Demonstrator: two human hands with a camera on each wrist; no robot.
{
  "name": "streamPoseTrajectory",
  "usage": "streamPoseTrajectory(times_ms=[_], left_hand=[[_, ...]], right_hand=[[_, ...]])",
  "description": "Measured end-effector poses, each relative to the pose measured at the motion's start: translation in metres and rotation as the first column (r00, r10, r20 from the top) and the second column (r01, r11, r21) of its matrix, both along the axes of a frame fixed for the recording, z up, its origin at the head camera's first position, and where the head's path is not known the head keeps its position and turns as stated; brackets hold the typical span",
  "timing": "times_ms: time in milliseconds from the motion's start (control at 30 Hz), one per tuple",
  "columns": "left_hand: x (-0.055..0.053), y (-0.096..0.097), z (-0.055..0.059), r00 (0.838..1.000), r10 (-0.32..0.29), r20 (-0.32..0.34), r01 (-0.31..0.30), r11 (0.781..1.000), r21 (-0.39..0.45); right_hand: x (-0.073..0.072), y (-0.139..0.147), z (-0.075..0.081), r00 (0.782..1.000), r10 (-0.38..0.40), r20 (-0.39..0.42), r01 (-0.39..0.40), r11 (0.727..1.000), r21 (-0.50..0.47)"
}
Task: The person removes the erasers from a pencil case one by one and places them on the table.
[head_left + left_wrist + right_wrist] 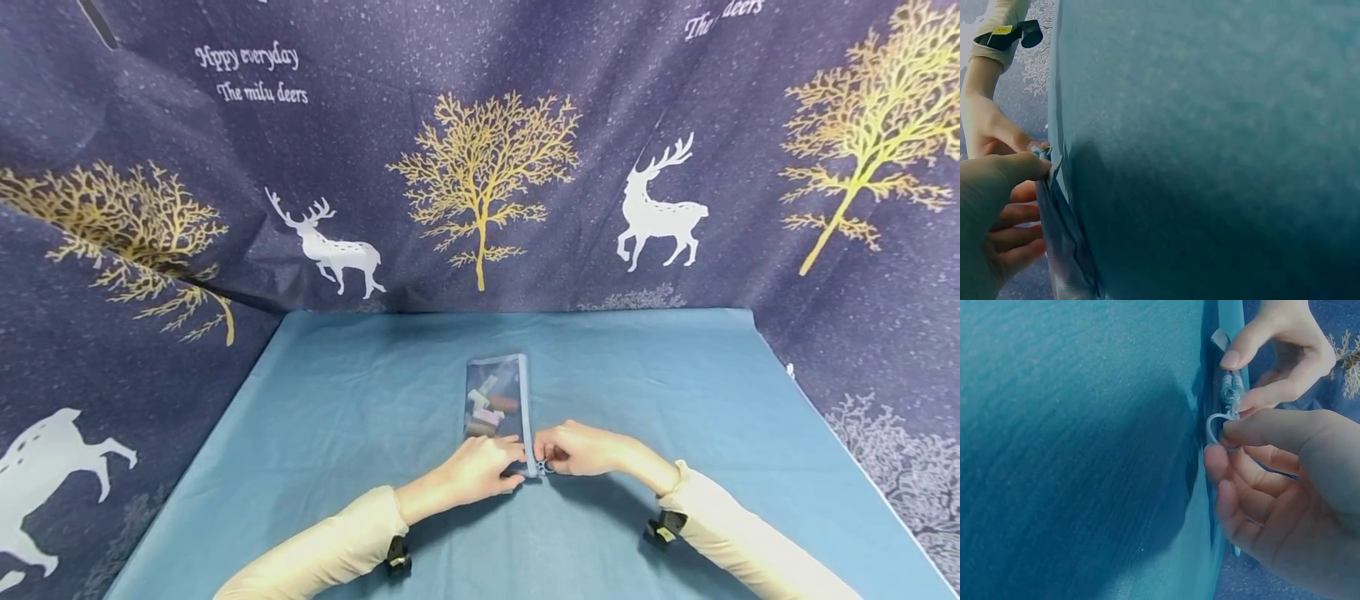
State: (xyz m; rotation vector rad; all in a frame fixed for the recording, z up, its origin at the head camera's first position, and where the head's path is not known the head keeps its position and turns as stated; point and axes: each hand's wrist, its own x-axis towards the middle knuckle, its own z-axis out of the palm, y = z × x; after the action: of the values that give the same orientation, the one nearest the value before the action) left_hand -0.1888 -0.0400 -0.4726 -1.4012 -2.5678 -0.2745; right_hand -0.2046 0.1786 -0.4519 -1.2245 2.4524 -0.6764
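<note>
Left hand [482, 468] pinches the pouch [504, 377] at one end, apparently bracing it, while right hand [587, 450], curled, pinches the pull ring [1210, 427].

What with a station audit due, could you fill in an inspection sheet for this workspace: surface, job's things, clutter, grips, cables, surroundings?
Surface: blue-green cloth, faintly creased.
Job's things: see-through zip pouch with small coloured pieces inside; pull ring at its near end. Whether the zip is fully closed cannot be told.
Clutter: nothing seen.
Grips: left grip holds the pouch's near end; right grip pinches the pull ring. A black device sits at each wrist, left and right.
Cables: nothing seen.
Surroundings: dark hanging cloth printed with white deer, gold trees and lettering.
</note>
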Motion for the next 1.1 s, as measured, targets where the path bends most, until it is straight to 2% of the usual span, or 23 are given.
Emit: streamPoseTrajectory(times_ms=[133, 267, 333, 533, 667, 867, 1100], left_hand=[[0.001, -0.001, -0.001, 0.996, -0.030, -0.084, 0.030, 1.000, -0.003], [0.003, -0.001, -0.003, 0.980, -0.052, -0.192, 0.048, 0.998, -0.028], [0.003, 0.000, -0.003, 0.974, -0.054, -0.220, 0.048, 0.998, -0.032], [0.005, 0.000, -0.002, 0.965, -0.048, -0.258, 0.038, 0.998, -0.041], [0.006, -0.001, -0.004, 0.959, -0.055, -0.279, 0.045, 0.998, -0.044], [0.004, 0.000, -0.004, 0.950, -0.068, -0.305, 0.073, 0.997, 0.005], [0.002, 0.000, -0.004, 0.947, -0.087, -0.308, 0.099, 0.995, 0.026]], right_hand=[[-0.001, 0.000, 0.000, 0.999, -0.014, -0.044, 0.015, 1.000, 0.005], [-0.001, -0.001, -0.002, 0.996, -0.032, -0.088, 0.032, 0.999, -0.005], [-0.003, -0.001, -0.002, 0.994, -0.046, -0.103, 0.046, 0.999, -0.008], [-0.005, -0.003, -0.002, 0.990, -0.085, -0.110, 0.086, 0.996, 0.003], [-0.007, -0.004, -0.004, 0.991, -0.083, -0.106, 0.084, 0.996, 0.005], [-0.011, -0.005, -0.006, 0.987, -0.070, -0.148, 0.066, 0.997, -0.031], [-0.013, -0.007, -0.005, 0.989, -0.064, -0.135, 0.060, 0.998, -0.030]])
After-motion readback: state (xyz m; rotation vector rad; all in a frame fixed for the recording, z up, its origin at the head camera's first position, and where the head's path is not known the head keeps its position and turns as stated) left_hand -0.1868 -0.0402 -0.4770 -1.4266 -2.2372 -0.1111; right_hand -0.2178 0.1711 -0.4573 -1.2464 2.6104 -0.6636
